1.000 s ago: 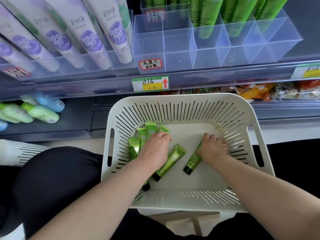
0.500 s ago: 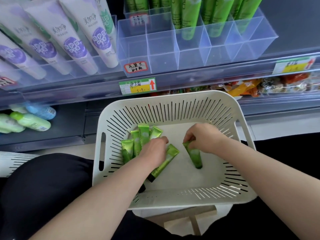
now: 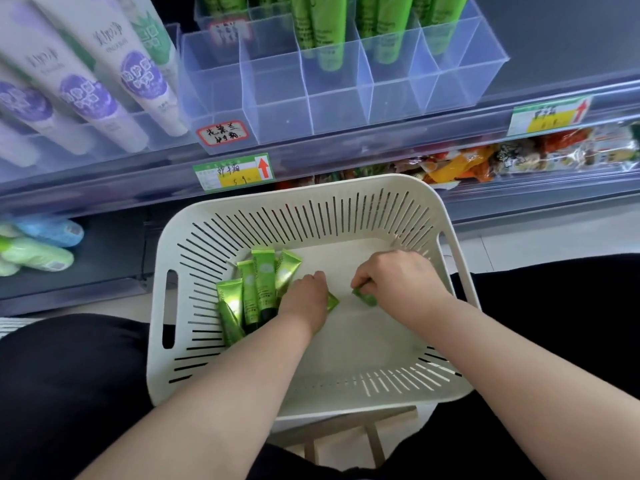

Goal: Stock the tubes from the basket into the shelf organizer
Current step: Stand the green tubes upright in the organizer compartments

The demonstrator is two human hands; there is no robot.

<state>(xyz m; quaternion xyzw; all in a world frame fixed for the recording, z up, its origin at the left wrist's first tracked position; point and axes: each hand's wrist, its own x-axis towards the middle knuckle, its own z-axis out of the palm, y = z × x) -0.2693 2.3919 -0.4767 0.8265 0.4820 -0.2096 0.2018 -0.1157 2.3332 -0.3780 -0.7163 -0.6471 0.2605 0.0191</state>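
Down in basket point(image 3: 446, 258), tubes point(image 3: 365, 299) under both hands point(image 3: 306, 294) point(image 3: 394, 278)

Front cells of the shelf organizer point(image 3: 277, 109) are standing open, stocked green tubes point(image 3: 327, 39) are crowding the rear cells, white tubes point(image 3: 138, 81) are flanking left.

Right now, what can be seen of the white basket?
The white basket looks like plastic: rectangular, with rounded corners, slotted sloping walls and a handle cutout in its left wall. It sits upright below the shelf edge. Green tubes lie bunched at its left. The left hand and right hand reach inside, each gripping a tube.
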